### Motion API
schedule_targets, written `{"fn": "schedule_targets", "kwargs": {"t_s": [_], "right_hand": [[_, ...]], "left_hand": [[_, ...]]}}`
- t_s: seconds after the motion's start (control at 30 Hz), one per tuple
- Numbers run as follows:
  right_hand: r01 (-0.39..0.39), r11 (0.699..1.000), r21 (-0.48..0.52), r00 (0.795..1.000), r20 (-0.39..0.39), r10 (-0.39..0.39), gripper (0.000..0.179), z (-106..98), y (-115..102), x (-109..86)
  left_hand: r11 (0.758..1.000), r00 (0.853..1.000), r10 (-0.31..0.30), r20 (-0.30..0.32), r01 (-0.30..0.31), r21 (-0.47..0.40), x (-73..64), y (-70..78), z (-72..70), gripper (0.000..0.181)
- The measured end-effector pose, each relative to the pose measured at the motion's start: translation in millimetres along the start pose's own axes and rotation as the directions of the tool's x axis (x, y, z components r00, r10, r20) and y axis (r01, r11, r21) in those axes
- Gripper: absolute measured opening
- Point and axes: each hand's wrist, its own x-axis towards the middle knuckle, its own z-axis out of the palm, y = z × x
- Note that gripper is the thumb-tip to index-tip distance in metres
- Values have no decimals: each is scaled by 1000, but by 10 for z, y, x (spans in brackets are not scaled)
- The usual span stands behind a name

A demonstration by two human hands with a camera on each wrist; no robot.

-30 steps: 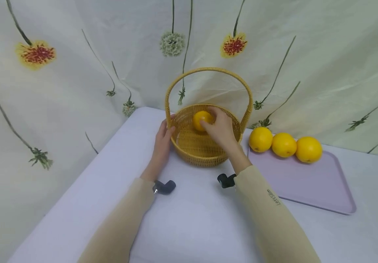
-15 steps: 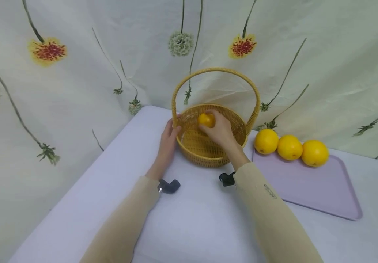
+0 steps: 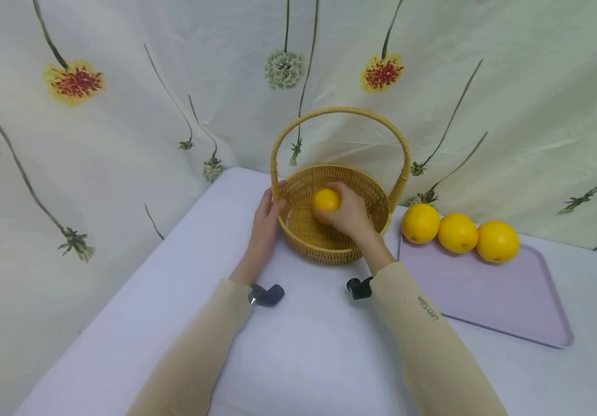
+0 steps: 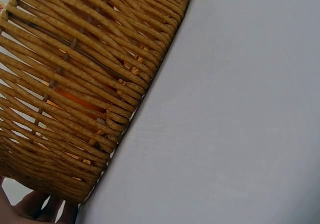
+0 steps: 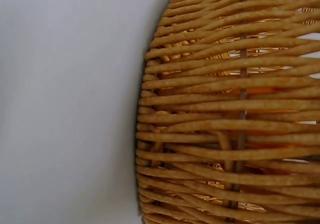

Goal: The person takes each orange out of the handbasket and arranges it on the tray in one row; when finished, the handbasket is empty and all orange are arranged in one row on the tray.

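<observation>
A round woven basket [image 3: 319,254] with a tall arched handle stands upright at the back of the table. My left hand [image 3: 263,225] grips its left side, thumb at the rim and fingers round the outer wall. Those fingertips show against the weave at the lower left of the left wrist view. Inside the basket, my right hand [image 3: 350,212] holds an orange [image 3: 325,200] from the right, low over the woven bottom. In the right wrist view, the basket wall [image 5: 240,108] hides the hand, and only orange colour shows through the gaps.
To the right, a lilac tray [image 3: 501,294] bears a row of three oranges [image 3: 457,233] along its far edge. A flower-printed cloth [image 3: 174,75] hangs close behind the basket. White cloth [image 3: 298,358] covers the table.
My right hand has brought the orange lower and slightly nearer inside the basket. The left hand keeps its grip on the side. Early on, the head view shifted a little, then held steady.
</observation>
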Motion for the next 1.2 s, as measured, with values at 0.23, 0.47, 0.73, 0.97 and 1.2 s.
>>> {"fn": "schedule_targets", "kwargs": {"t_s": [0.23,0.47,0.73,0.97,1.2], "right_hand": [[-29,1000,7,999,-39,29,66,-27,-29,-54],[15,999,37,996,-87,-12,66,-82,-129,-196],[134,988,80,976,-186,-117,65,-229,-154,-519],[156,984,87,964,-233,-133,66,-424,-71,-789],[129,985,115,964,-246,-98,67,-660,121,-1027]], "left_hand": [[1000,1000,29,0,-29,10,5,-37,11,47],[999,999,46,-6,-46,28,2,-19,8,47],[999,999,49,0,-49,22,15,-42,10,46],[997,998,64,-5,-64,32,20,-66,15,48],[997,998,67,-6,-67,36,26,-55,10,48]]}}
